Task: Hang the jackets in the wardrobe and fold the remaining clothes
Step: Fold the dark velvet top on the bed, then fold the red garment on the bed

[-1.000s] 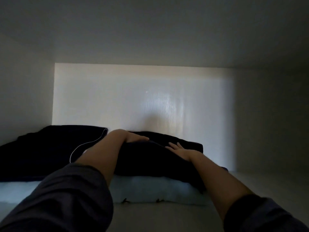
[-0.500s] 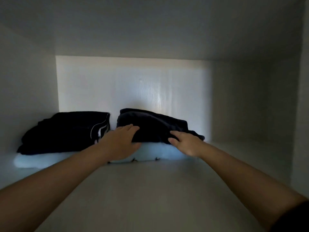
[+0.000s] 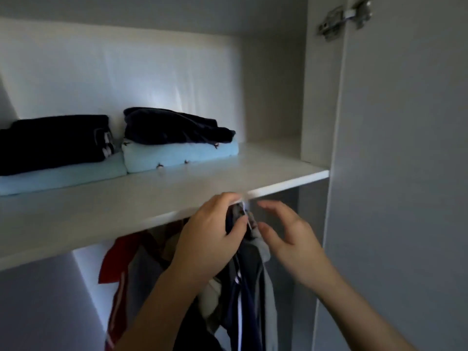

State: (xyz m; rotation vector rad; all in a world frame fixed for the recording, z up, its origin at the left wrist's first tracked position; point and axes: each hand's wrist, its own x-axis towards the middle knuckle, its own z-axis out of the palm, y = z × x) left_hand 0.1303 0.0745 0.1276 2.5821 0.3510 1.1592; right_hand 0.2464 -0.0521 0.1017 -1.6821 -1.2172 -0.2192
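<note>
Wardrobe shelf (image 3: 177,193) with folded clothes (image 3: 172,130), left hand (image 3: 210,231) gripping hanging jackets (image 3: 248,287) (blurred), right hand (image 3: 291,239) released.

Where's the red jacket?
In the head view, the red jacket hangs under the shelf, just left of the left hand.

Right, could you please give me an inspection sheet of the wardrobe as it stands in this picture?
Surface: white shelf, bearing two folded stacks side by side.
Job's things: left stack and right stack, each a dark garment on a light blue one; navy jacket, red jacket and grey garment hang below the shelf.
Clutter: nothing seen.
Hands: left hand grips the navy jacket's top; right hand open beside it, blurred.
Cables: nothing seen.
Surroundings: open wardrobe door at right, hinge at its top.
</note>
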